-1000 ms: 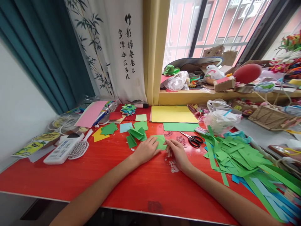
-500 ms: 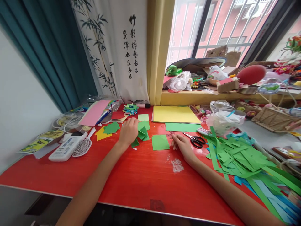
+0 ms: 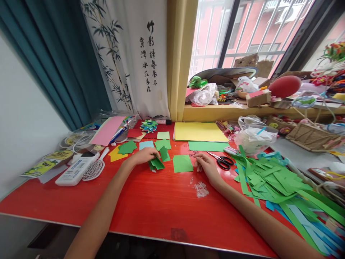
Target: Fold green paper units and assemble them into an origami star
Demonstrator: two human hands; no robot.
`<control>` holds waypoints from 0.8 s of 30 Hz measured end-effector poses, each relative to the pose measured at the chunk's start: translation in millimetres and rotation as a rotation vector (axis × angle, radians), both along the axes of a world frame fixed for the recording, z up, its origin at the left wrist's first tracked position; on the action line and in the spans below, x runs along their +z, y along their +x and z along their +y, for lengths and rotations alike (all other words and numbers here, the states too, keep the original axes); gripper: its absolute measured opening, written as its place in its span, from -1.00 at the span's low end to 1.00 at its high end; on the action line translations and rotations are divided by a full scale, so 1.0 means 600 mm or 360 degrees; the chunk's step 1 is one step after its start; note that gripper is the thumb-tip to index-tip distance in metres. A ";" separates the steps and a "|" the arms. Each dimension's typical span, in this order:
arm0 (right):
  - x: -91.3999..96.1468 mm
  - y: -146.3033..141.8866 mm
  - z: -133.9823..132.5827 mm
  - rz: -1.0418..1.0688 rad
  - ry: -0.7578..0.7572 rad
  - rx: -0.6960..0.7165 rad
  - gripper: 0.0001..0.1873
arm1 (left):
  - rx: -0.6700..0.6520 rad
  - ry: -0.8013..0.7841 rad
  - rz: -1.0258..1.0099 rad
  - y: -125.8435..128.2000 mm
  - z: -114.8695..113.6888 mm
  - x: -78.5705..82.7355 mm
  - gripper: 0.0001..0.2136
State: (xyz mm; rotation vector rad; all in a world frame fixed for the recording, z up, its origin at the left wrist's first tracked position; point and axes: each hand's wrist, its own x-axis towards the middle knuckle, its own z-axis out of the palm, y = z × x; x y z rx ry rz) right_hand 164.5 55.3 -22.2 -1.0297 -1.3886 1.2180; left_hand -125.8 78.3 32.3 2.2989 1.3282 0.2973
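My left hand (image 3: 145,155) rests on the red table (image 3: 161,208), its fingers closed on a small stack of folded green paper pieces (image 3: 157,163). A flat green paper square (image 3: 182,163) lies between my hands, touched by neither. My right hand (image 3: 206,166) lies just right of that square with its fingers curled loosely on the tabletop and nothing visible in them. Black-handled scissors (image 3: 222,160) lie right behind my right hand.
A heap of green and blue paper strips (image 3: 272,180) covers the right side. Yellow sheets (image 3: 199,131) and a green sheet (image 3: 206,145) lie at the back. A remote (image 3: 74,169), a brush (image 3: 93,169) and loose coloured squares sit left. A cluttered windowsill (image 3: 242,108) runs behind.
My left hand left the green square, reached back to the pile of folded green pieces, and has drawn some of them toward me. The right hand stayed beside the square.
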 end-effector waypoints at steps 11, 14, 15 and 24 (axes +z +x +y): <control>0.019 -0.006 -0.019 0.0007 0.0053 0.0115 -0.76 | 0.0350 0.0308 -0.0532 0.042 -0.027 0.032 -0.77; 0.028 -0.020 -0.040 0.0047 -0.0011 0.0362 -0.71 | 0.0257 0.0777 -0.0300 0.097 -0.052 0.014 -0.80; 0.030 -0.025 -0.047 0.0059 -0.0055 0.0414 -0.70 | 0.0172 0.0910 -0.0163 0.116 -0.063 0.007 -0.80; 0.026 -0.042 -0.063 0.0132 -0.0208 0.0434 -0.67 | 0.0099 0.1014 0.0088 0.182 -0.114 -0.028 -0.79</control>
